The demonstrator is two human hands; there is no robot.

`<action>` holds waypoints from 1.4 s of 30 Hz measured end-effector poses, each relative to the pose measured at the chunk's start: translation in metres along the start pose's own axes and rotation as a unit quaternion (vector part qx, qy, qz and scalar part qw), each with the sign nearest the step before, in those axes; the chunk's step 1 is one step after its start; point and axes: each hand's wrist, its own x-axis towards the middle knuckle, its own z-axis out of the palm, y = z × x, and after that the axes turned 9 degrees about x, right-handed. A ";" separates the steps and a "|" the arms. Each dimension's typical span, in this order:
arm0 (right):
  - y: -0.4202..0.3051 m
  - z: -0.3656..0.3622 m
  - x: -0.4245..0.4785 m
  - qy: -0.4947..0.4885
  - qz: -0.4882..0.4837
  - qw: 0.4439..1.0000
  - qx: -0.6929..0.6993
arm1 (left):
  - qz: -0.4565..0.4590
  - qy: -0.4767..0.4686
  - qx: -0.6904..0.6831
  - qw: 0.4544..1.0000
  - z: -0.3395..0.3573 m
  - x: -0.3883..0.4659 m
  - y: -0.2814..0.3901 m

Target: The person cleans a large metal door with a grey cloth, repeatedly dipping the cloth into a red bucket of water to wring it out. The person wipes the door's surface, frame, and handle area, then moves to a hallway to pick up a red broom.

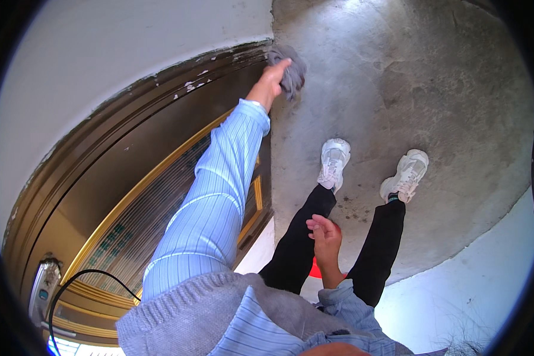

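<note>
My left hand (269, 82) is stretched out towards the top left and grips a crumpled grey cloth (293, 71). The cloth is at the lower end of a dark brown door frame (238, 55), close to the concrete floor; whether it touches the frame is hard to tell. Beside that arm stands a brown door (98, 178) with gold trim and a ribbed panel. My right hand (327, 240) hangs in front of my legs with its fingers loosely bent and nothing in it.
A metal lock plate (44, 289) is on the door at lower left, with a black cable (78, 272) looping near it. White wall (138, 35) borders the frame, its paint chipped. My white shoes (335, 162) stand on the concrete floor (449, 102). A red object (315, 270) shows partly behind my right hand.
</note>
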 end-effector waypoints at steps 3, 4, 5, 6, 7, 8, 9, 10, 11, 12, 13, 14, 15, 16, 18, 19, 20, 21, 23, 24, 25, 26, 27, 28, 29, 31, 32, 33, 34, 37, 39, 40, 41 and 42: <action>0.007 -0.004 -0.004 -0.014 0.024 0.999 0.027 | 0.001 0.060 -0.097 0.993 -0.018 0.030 0.028; 0.007 -0.004 -0.004 -0.007 0.045 0.998 0.032 | -0.016 0.066 -0.104 0.992 -0.021 0.024 0.042; 0.008 -0.008 -0.006 -0.012 0.049 0.998 0.030 | 0.024 0.049 -0.099 0.994 -0.043 0.034 0.040; 0.009 -0.005 -0.007 -0.007 0.057 0.998 0.033 | 0.055 0.051 -0.101 0.992 -0.050 0.033 0.032; 0.005 -0.005 -0.004 -0.005 0.056 0.998 0.034 | 0.094 0.050 -0.106 0.989 -0.046 0.025 0.033; 0.001 -0.002 -0.006 0.001 0.063 0.997 0.036 | 0.091 0.026 -0.166 0.982 -0.048 0.012 0.032; 0.000 -0.005 -0.002 0.013 0.047 0.998 0.040 | 0.087 -0.003 -0.218 0.972 -0.034 -0.013 0.038; 0.002 -0.007 -0.002 0.018 0.035 0.998 0.041 | 0.061 0.021 -0.241 0.968 -0.021 -0.036 0.040; 0.006 -0.006 -0.002 0.017 0.021 0.999 0.046 | 0.054 0.044 -0.244 0.967 -0.014 -0.041 0.040; 0.007 -0.003 -0.002 0.035 0.026 0.998 0.048 | 0.043 0.036 -0.226 0.972 -0.002 -0.042 0.041; 0.009 0.001 -0.007 0.027 0.031 0.998 0.046 | 0.027 0.022 -0.212 0.977 0.009 -0.043 0.041; 0.002 -0.002 -0.013 -0.015 0.044 0.998 0.029 | 0.035 -0.052 -0.239 0.969 -0.054 0.018 0.028; 0.000 -0.001 -0.006 -0.021 0.037 0.999 0.026 | 0.044 -0.002 -0.237 0.971 -0.044 0.032 0.031; 0.001 -0.003 -0.008 -0.021 0.057 0.997 0.049 | 0.055 0.048 -0.238 0.968 -0.031 0.034 0.033; -0.005 -0.008 -0.008 0.001 0.044 0.998 0.040 | 0.045 0.057 -0.256 0.964 -0.026 0.028 0.044; -0.006 -0.010 -0.008 0.017 0.029 0.998 0.052 | 0.070 0.059 -0.267 0.959 -0.024 0.026 0.042; -0.006 -0.007 -0.008 0.022 0.030 0.997 0.064 | 0.097 0.047 -0.267 0.958 -0.019 0.015 0.040; -0.004 -0.007 -0.008 0.026 0.029 0.996 0.075 | 0.124 0.034 -0.268 0.955 -0.017 -0.002 0.034; -0.008 -0.007 -0.003 0.016 0.010 0.997 0.072 | 0.148 -0.052 -0.249 0.956 -0.024 -0.048 0.027; -0.008 -0.009 -0.002 0.010 -0.006 0.998 0.060 | 0.112 -0.092 -0.244 0.959 -0.023 -0.071 0.024; -0.008 -0.010 -0.003 0.005 -0.020 0.999 0.048 | 0.074 -0.128 -0.236 0.960 -0.024 -0.094 0.020; -0.008 -0.012 0.001 0.017 -0.048 0.998 0.033 | 0.051 -0.129 -0.206 0.969 -0.022 -0.114 0.018; -0.007 -0.020 0.004 0.031 -0.074 0.997 0.017 | 0.027 -0.129 -0.176 0.975 -0.020 -0.131 0.013; -0.010 -0.029 0.001 0.047 -0.094 0.994 0.002 | -0.007 -0.242 -0.189 0.952 -0.027 -0.146 0.004; -0.022 -0.037 -0.001 0.064 -0.115 0.991 -0.002 | -0.040 -0.354 -0.197 0.913 -0.030 -0.162 -0.001; -0.055 -0.050 0.006 0.089 -0.184 0.979 -0.010 | 0.035 -0.289 -0.140 0.947 0.024 -0.242 0.003; -0.073 -0.057 0.007 0.093 -0.229 0.969 -0.019 | -0.010 -0.314 -0.141 0.939 0.032 -0.264 0.000; -0.096 -0.064 0.005 0.087 -0.248 0.964 -0.032 | -0.042 -0.331 -0.136 0.933 0.039 -0.280 -0.009; -0.125 -0.064 -0.003 0.074 -0.267 0.961 -0.021 | -0.071 -0.348 -0.132 0.925 0.049 -0.292 -0.014; -0.190 -0.059 -0.039 0.011 -0.364 0.931 -0.025 | -0.095 -0.390 -0.079 0.913 0.092 -0.345 -0.011; -0.231 -0.047 -0.079 -0.081 -0.375 0.924 0.000 | -0.041 -0.426 -0.017 0.903 0.125 -0.397 -0.001; -0.238 -0.046 -0.092 -0.061 -0.424 0.897 -0.104 | 0.005 -0.365 0.061 0.929 0.142 -0.428 0.003; -0.242 -0.048 -0.103 -0.035 -0.467 0.859 -0.207 | 0.037 -0.389 0.113 0.914 0.156 -0.449 0.004; -0.247 -0.045 -0.116 0.015 -0.439 0.872 -0.215 | 0.046 -0.421 0.104 0.900 0.166 -0.475 0.007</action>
